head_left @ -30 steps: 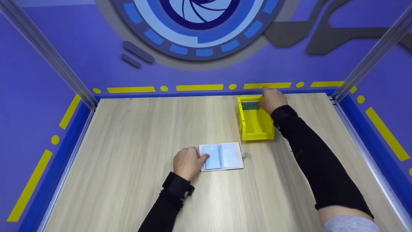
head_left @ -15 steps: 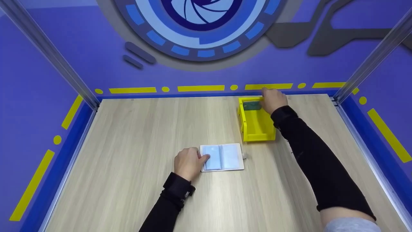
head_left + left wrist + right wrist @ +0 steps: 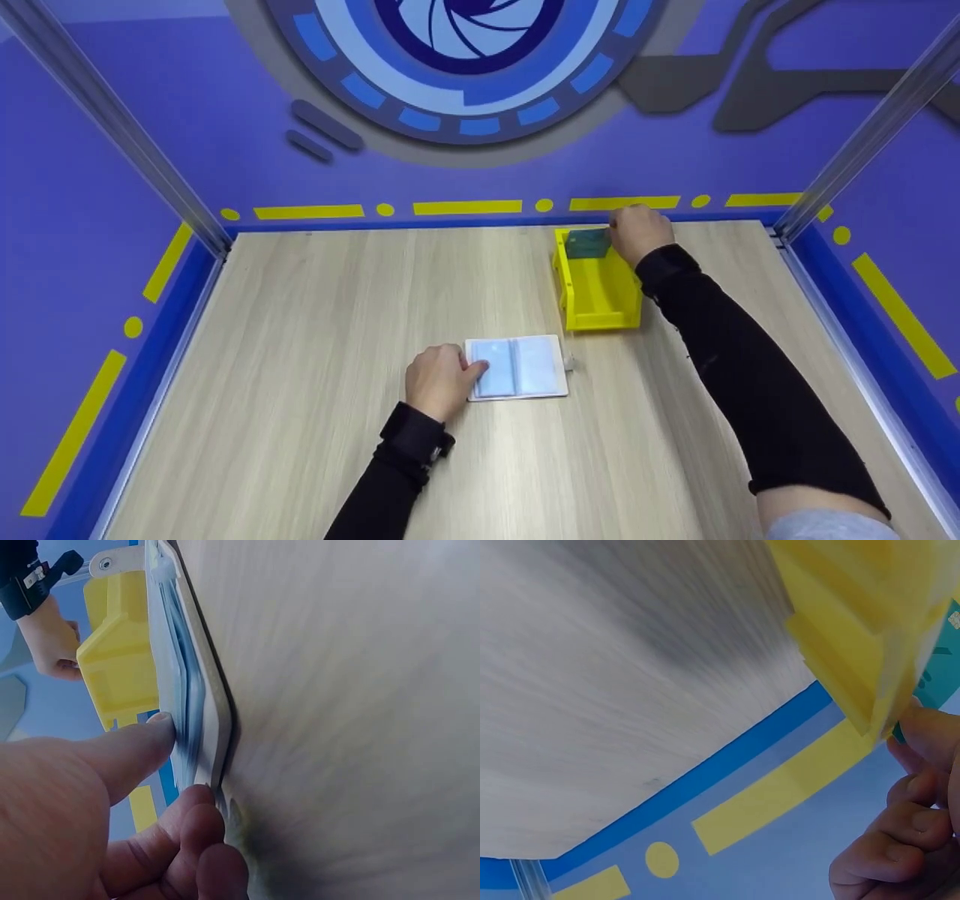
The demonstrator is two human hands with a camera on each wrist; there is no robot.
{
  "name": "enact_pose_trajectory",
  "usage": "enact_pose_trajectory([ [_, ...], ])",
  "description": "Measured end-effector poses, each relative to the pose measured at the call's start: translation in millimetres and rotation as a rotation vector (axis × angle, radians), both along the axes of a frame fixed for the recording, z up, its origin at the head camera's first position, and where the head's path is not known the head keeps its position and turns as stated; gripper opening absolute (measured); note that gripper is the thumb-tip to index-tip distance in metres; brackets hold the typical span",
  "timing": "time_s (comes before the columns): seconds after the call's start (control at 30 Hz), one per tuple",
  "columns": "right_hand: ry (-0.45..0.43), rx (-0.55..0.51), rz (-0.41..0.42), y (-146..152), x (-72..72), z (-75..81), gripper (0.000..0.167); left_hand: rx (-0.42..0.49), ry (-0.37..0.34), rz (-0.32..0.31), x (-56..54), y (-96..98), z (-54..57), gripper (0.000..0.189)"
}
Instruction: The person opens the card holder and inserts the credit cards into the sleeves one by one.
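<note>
An open card holder with clear bluish plastic sleeves lies on the table in the head view. At its left edge is my left hand, thumb on the sleeves and curled fingers against the edge in the left wrist view. Farther back on the right stands a yellow bin. Over its back right corner, my right hand pinches a green bank card by one end. The card's chip shows in the right wrist view, beyond the bin wall. The right fingertips are partly hidden in the head view.
The wooden table meets a blue-purple back wall just behind the bin. Side walls with metal corner posts close in the left and right. A small white tab sticks out from the holder's right edge.
The green card has risen a little at the back of the bin, and my right hand has shifted slightly to the right with it. My left hand and the card holder stay put.
</note>
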State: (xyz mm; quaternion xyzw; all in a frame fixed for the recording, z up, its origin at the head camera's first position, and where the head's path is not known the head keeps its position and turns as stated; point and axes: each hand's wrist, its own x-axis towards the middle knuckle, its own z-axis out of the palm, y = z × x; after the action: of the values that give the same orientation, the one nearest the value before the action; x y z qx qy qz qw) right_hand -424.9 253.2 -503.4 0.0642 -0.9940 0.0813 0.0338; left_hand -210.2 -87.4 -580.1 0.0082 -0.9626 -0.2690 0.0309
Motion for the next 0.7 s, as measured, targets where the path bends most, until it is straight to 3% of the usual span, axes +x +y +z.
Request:
enact_pose_trajectory([
  [0.37,0.016,-0.041,0.097,5,12.2,4.0,0.020,0.004,-0.002,0.004,-1.0,-1.3,0.6,0.047],
  [0.7,0.030,-0.084,0.105,12,12.4,0.6,0.020,0.022,0.007,-0.002,0.4,-0.7,0.7,0.047],
])
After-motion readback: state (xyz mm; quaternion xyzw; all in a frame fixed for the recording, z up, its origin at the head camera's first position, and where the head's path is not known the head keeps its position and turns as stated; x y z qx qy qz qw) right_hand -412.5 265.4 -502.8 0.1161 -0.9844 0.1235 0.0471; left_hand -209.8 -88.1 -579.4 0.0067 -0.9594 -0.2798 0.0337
